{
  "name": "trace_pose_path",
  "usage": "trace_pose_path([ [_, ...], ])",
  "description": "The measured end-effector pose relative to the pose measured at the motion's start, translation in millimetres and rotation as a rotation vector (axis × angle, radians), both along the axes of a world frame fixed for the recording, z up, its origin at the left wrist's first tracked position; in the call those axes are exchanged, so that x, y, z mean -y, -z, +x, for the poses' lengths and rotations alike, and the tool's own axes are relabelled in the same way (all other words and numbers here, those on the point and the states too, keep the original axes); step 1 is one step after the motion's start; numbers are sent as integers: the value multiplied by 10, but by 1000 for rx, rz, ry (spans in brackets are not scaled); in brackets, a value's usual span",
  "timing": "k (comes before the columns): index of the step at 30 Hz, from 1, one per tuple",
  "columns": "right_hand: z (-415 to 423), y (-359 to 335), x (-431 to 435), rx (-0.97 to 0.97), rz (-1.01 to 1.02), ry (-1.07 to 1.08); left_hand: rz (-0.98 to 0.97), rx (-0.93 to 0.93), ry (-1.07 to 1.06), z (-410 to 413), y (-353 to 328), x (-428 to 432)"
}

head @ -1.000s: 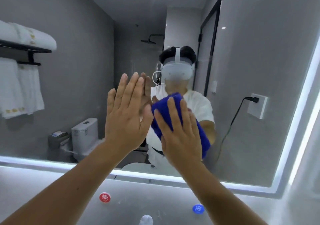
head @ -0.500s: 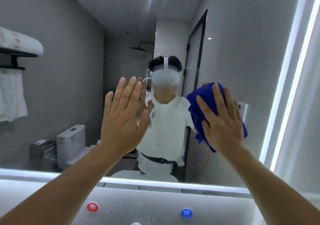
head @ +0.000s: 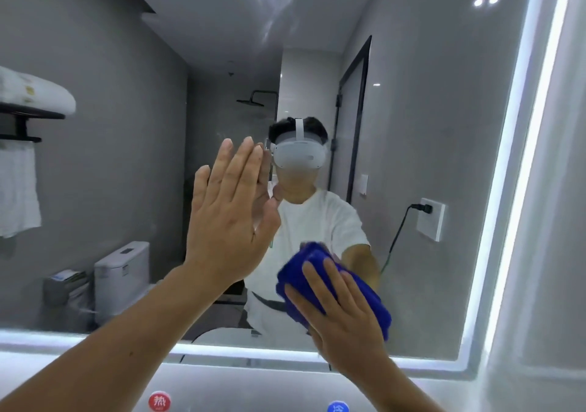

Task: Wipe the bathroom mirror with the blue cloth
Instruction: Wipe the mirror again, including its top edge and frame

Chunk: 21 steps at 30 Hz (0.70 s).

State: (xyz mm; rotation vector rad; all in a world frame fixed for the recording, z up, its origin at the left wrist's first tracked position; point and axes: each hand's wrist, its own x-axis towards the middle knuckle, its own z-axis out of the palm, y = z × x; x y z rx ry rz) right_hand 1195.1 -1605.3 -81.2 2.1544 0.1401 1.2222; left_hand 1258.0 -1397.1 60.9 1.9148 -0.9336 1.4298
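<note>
The bathroom mirror (head: 428,132) fills most of the view, framed by a lit white strip. My right hand (head: 345,319) presses the bunched blue cloth (head: 304,272) flat against the glass near the mirror's lower edge, right of centre, fingers straight and spread. My left hand (head: 228,218) lies flat on the glass at mid height, fingers straight and together, touching its own reflection. The reflection of a person in a white shirt and headset shows behind both hands.
Below the mirror a red round marker (head: 159,401) and a blue round marker (head: 338,408) sit on the wall. A wall socket (head: 431,219), a toilet (head: 122,280) and a towel rack (head: 22,116) appear as reflections. The mirror's right lit edge (head: 520,170) runs close by.
My right hand has swept the cloth from the middle to the right edge of the mirror, then down and back left to the lower part. My left hand stays flat on the glass.
</note>
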Motion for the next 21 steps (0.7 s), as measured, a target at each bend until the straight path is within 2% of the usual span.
trace_pose_path([
  [3,-226,-167,292,-102,-171,-2,30,25,-18,-30,-78,-50],
  [5,-288,-640,424,24,-129,-28,51,40,-39,-23,-143,-85],
  [9,-257,-1951,476,392,334,-65,64,61,-108,26,-292,-143],
  [11,-167,-2436,293,485,525,-77,34,64,-93,53,-361,-175],
  [13,-11,-2641,25,550,626,-77,19,86,-90,78,-432,-207],
  [16,194,-2418,-309,530,477,-65,19,101,-90,102,-525,-222],
  [18,270,-1985,-421,424,294,-96,25,96,-96,102,-571,-206],
  [21,251,-1193,-389,207,132,-83,22,91,-92,84,-601,-185],
])
